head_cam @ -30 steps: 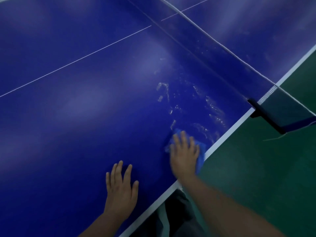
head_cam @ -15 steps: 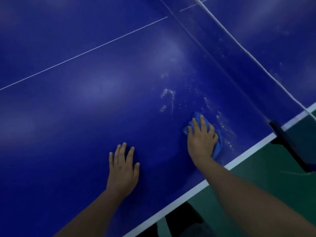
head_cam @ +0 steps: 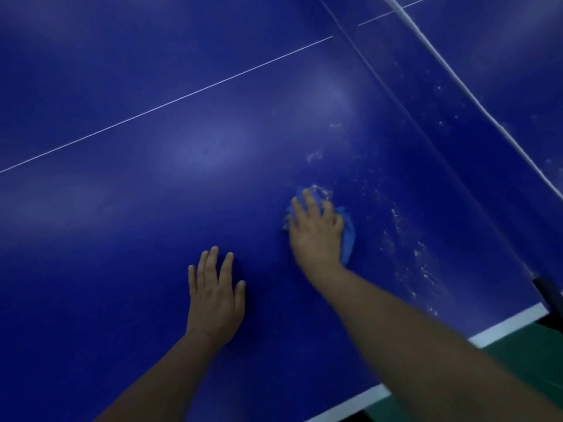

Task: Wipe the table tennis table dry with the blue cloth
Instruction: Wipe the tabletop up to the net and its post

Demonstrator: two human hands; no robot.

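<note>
"Blue cloth (head_cam: 348, 236), where is it?"

"Bunched on the table tennis table (head_cam: 152, 208), under the right hand (head_cam: 316, 236), on the near half a little way in from the white edge line (head_cam: 505, 325). Only its right side and a bit by the fingertips show."

"How does that hand hold it?"

"Fingers bent over the wad, palm down, pressing it to the surface."

"And the left hand (head_cam: 214, 296)?"

"Flat on the bare table just left of the other, fingers straight and slightly spread, holding nothing."

"Any wet spots?"

"Water droplets (head_cam: 393, 214) lie in streaks right of the cloth, running toward the net (head_cam: 457, 86) and the table's edge; a few glint just beyond the fingertips. The white centre line (head_cam: 182, 97) crosses the table farther off, and green floor (head_cam: 533, 345) shows past the edge."
</note>
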